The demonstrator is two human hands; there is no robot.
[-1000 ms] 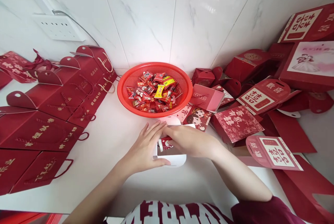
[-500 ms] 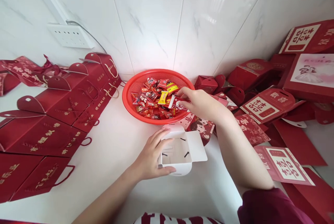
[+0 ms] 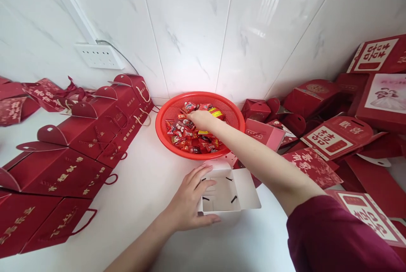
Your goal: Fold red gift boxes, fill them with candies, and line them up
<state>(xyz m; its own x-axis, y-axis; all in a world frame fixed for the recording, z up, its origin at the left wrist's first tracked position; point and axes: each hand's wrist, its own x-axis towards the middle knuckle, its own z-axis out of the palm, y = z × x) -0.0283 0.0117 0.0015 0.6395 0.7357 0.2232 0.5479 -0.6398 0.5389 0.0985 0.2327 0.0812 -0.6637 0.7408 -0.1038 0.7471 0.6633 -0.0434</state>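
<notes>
My left hand (image 3: 189, 201) grips an open white-lined box (image 3: 219, 189) on its left side, thumb along the near wall and fingers over the far left. Its flap sticks out to the right, and dark cord ends show inside. Over the red plastic basket (image 3: 159, 131), my right hand (image 3: 203, 120) reaches down into a heap of wrapped candies (image 3: 189, 141). Most wrappers are red, a few yellow. The right fingertips are hidden by the hand itself and the candies, so whatever they hold cannot be seen.
Red gift boxes with cord handles (image 3: 68, 172) stand in rows at left. Red cartons (image 3: 328, 136) lie piled at right, some under my right forearm. A tiled wall (image 3: 190, 31) with a socket strip (image 3: 99, 56) closes off the back of the white table (image 3: 136, 187).
My right hand has moved left and farther into the basket, away from a red and white packet at its right side. The left hand stays on the box. The view has shifted slightly.
</notes>
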